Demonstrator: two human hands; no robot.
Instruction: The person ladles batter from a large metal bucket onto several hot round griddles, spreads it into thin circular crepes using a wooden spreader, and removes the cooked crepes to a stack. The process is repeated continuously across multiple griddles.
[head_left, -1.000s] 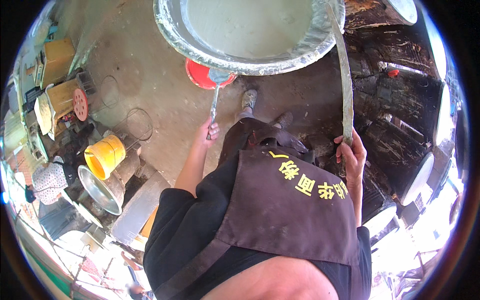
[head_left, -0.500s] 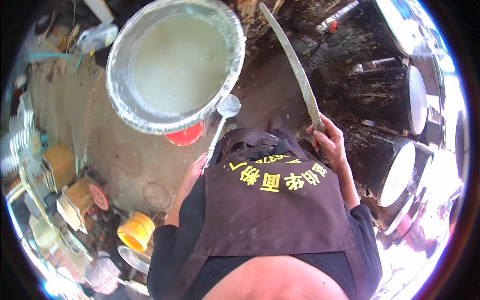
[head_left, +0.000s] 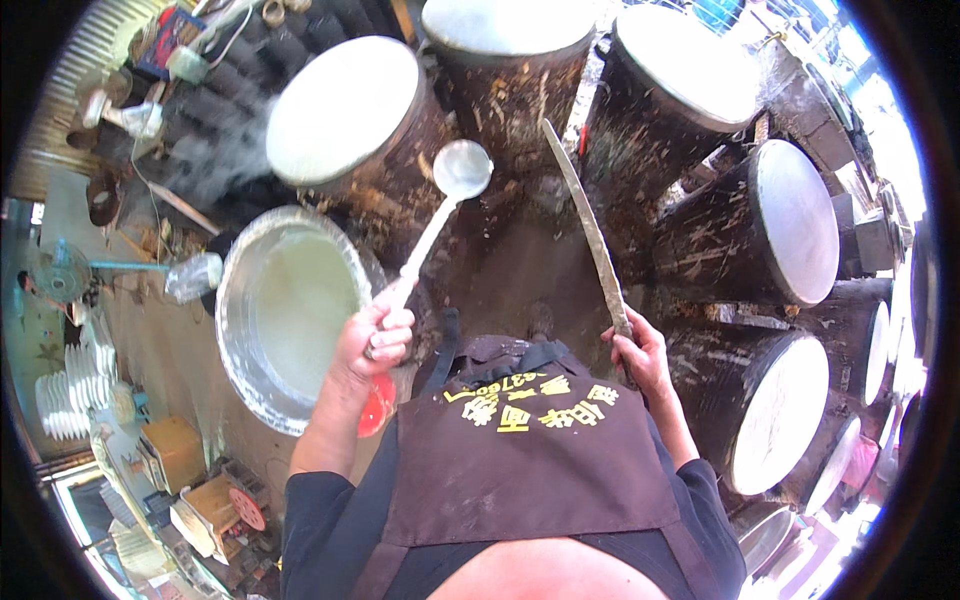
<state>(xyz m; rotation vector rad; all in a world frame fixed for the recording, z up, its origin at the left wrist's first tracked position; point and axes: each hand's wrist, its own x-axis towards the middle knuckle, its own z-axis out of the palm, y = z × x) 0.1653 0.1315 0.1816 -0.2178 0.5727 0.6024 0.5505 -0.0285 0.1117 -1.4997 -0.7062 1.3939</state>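
Observation:
My left hand [head_left: 378,338] is closed around the handle of a pale ladle [head_left: 463,170], whose round bowl is raised in front of me. Wrapped in the fingers of my right hand [head_left: 645,352] is the lower end of a long, thin, slightly curved blade-like stick [head_left: 590,222]; its far tip points up and away. To my left stands a large metal basin [head_left: 236,335], its rim smeared white, holding cloudy whitish liquid. The ladle is apart from the basin. A red object [head_left: 378,405] shows partly beneath the basin, mostly hidden.
Dark drum-shaped stoves with broad white round tops curve around the front and right, including a front-left one [head_left: 345,110] and a right one [head_left: 795,222]. Steam drifts near the front left. Farther left are a fan [head_left: 62,270], stacked white dishes [head_left: 75,395] and a wooden box [head_left: 183,455].
My left hand has raised the ladle up and away from beside the basin. The view has shifted, bringing the stoves ahead into sight. My right hand keeps hold of the stick.

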